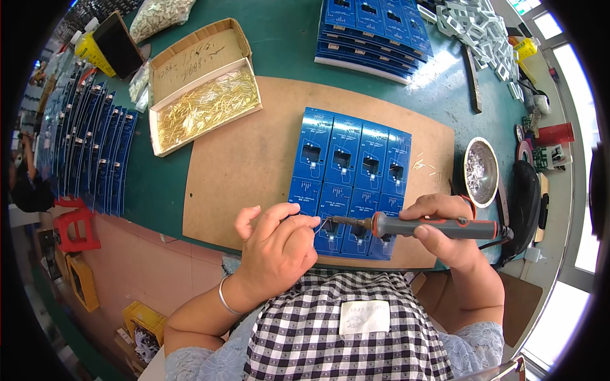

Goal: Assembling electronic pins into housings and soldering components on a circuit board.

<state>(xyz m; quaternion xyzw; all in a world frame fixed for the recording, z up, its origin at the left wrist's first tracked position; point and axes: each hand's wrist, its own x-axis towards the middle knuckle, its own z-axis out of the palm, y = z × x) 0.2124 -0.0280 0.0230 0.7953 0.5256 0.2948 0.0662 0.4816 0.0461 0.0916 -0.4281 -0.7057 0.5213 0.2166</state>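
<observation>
My right hand (445, 230) grips a grey and orange soldering iron (438, 227), its tip pointing left over a blue circuit board panel (346, 181). The tip is at the front row of boards, near the left column. My left hand (279, 244) is closed in a pinch beside it, with a thin silvery wire (322, 226) running from the fingertips toward the iron's tip. Whether the wire touches the tip is too small to tell. The panel has rows of dark square openings and lies flat on a brown board (254, 165).
An open cardboard box of thin gold pins (206, 105) stands at the back left. Stacked blue panels (375, 38) sit at the back, more stand upright at left (95, 146). A metal bowl (481, 171) is at right, near loose pins (422, 165). Pale plastic frames (473, 32) are heaped at back right.
</observation>
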